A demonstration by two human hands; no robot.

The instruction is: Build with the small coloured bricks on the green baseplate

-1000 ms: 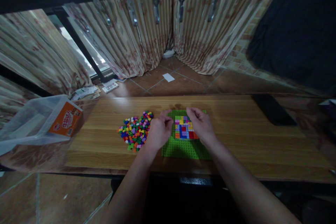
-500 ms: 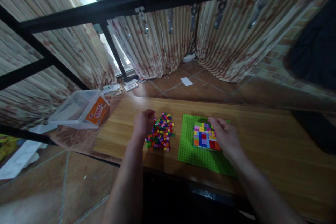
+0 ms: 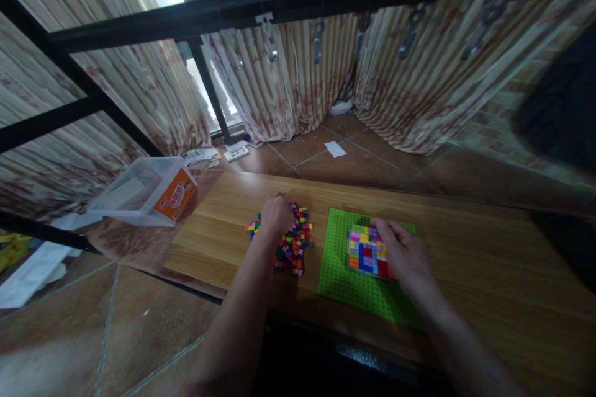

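My left hand (image 3: 277,216) is over the pile of small coloured toy bricks (image 3: 297,247), its fingers bent down among them. The fingertips are hidden, so what they pinch, if anything, does not show. To the right lies a green studded baseplate (image 3: 335,282). On it sits a flat block of toy bricks (image 3: 365,251) in red, blue, yellow, orange and purple. My right hand (image 3: 407,257) is closed around the right side of this block, fingertips at its far edge, covering its right part.
Wooden table (image 3: 205,229) under everything. A clear plastic box (image 3: 135,192) with an orange label lies beyond its left end. A dark object (image 3: 565,248) is at the right end. Black metal bars (image 3: 288,3) and curtains (image 3: 419,87) stand behind. Papers (image 3: 335,149) lie on the tiled floor.
My left hand has moved right, from the pile's left edge to over the bricks, and some bricks now show left of it. My right hand stays at the block. The view has shifted slightly.
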